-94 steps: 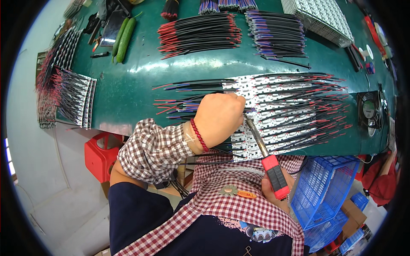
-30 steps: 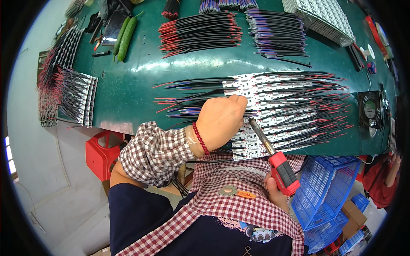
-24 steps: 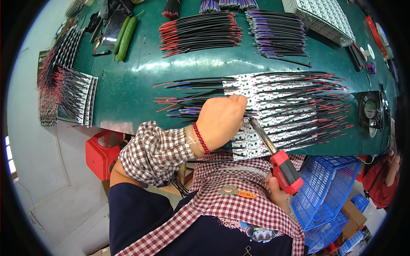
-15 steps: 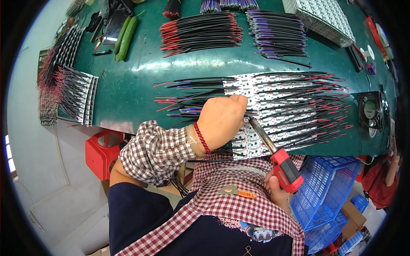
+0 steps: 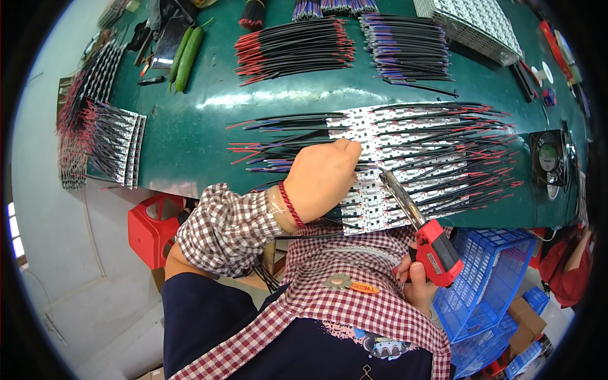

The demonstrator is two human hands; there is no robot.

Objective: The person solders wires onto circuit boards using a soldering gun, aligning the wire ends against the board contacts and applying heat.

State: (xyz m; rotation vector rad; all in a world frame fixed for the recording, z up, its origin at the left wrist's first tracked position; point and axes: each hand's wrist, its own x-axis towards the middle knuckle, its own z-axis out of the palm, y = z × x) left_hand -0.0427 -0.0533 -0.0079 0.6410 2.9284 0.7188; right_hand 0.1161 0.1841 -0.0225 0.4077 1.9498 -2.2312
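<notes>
Notably, the right hand [image 5: 418, 285] gripped a red-and-black, metal-barrelled soldering iron [image 5: 429, 239]; a slip risked burning the left hand [image 5: 321, 180], apparently closed on thin black wire [image 5: 366, 166].

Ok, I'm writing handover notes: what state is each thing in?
White boards: flat, wires extending off both sides.
Soldering iron: held, tip at the boards; can't tell if hot.
Left hand: closed above the boards; its grip is hidden.
Right hand: closed on the iron's handle.
Red-tipped wires: laid side by side.
Cucumbers: uncut, side by side.
</notes>
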